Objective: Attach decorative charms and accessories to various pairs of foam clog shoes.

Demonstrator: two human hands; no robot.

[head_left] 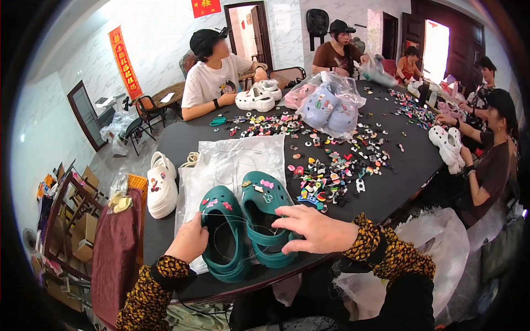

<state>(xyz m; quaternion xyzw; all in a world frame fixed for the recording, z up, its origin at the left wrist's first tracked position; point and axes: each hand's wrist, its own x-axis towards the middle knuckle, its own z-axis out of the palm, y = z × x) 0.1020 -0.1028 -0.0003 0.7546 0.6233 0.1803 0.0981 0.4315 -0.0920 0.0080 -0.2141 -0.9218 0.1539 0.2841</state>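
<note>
A pair of dark green clogs lies side by side on a clear plastic bag (243,151) at the table's near edge. The left clog (222,207) bears pink and red charms; the right clog (264,193) has yellow, pink and green ones. Thin clear line loops across both openings. My left hand (189,240) is closed on the outer rim of the left clog, its fingertips partly hidden. Over the right clog's opening, my right hand (317,229) is spread with thumb and fingers apart, holding nothing visible.
White clogs (162,185) stand left of the bag. Loose charms (326,179) cover the black table (397,193) to the right. Bagged blue clogs (331,107) sit farther back. Several people work around the table, one holding white clogs (446,146). Clear plastic sheeting (425,254) hangs at right.
</note>
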